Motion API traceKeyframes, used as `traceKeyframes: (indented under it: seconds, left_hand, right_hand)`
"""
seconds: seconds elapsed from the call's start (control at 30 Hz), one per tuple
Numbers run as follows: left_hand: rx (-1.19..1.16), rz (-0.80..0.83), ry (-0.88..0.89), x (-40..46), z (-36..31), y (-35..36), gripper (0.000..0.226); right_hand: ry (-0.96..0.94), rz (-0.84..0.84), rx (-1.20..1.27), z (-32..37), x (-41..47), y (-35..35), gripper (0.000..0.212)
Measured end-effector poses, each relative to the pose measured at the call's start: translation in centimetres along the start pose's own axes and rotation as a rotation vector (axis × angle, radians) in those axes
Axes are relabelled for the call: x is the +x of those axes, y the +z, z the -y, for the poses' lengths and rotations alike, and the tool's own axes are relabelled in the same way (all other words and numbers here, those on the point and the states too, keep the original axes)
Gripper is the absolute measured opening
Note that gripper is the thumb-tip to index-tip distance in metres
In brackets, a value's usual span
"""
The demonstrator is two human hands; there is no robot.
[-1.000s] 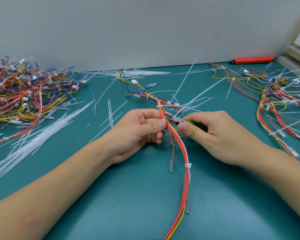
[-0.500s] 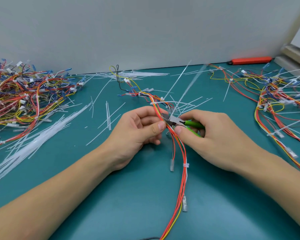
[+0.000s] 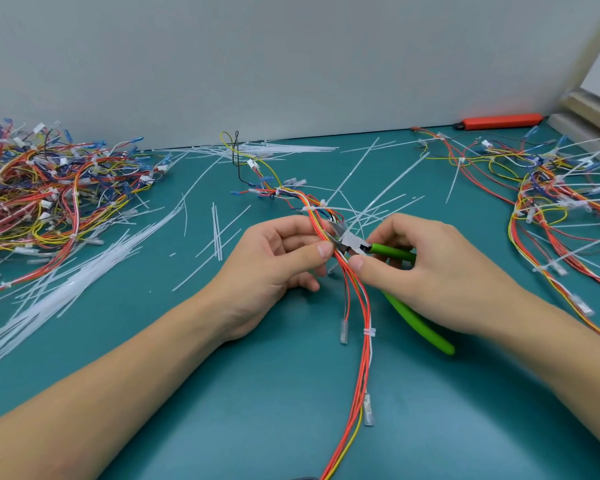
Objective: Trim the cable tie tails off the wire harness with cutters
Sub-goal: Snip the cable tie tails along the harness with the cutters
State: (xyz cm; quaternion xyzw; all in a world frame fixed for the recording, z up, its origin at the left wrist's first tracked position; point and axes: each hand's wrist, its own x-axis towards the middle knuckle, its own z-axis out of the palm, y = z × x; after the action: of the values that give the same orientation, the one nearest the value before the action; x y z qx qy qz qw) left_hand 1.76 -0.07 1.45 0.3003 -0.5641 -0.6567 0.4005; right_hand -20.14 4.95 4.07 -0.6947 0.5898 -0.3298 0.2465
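At centre of the head view, the left hand (image 3: 274, 268) pinches the wire harness (image 3: 359, 306) between thumb and fingers, and the red, orange and yellow wires run from that grip toward the near edge of the teal work surface (image 3: 257, 393). The right hand (image 3: 426, 271) grips the green-handled cutters (image 3: 354, 245); their steel tips sit against the bundle just beside the left thumb. Whether the blades are closed on a cable tie tail cannot be confirmed, as the fingers crowd that point. A trimmed white cable tie (image 3: 369, 331) rings the harness lower down. No bins hold the stock: a heap of harnesses (image 3: 49, 199) lies loose at far left, further harnesses (image 3: 551, 202) at right. Cut white tie tails (image 3: 59, 292) litter the surface. An orange utility knife (image 3: 499, 121) rests against the grey back wall (image 3: 291, 64).
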Motion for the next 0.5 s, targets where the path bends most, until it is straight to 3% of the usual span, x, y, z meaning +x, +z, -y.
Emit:
traceKeyframes:
  seconds: [0.2,0.4,0.5]
  left_hand:
    - [-0.004,-0.002,-0.024,0.0,-0.2,0.2,0.034]
    - [0.007,-0.028,0.000,0.0,0.0,0.1,0.030]
    - [0.011,-0.037,0.008,0.0,0.1,0.1,0.031]
  right_hand:
    - [0.014,0.077,0.014,0.1,0.1,-0.5,0.050]
    - [0.091,0.338,-0.377,0.3,-0.2,-2.6,0.090]
    - [0.099,0.388,-0.427,0.5,-0.4,-3.5,0.089]
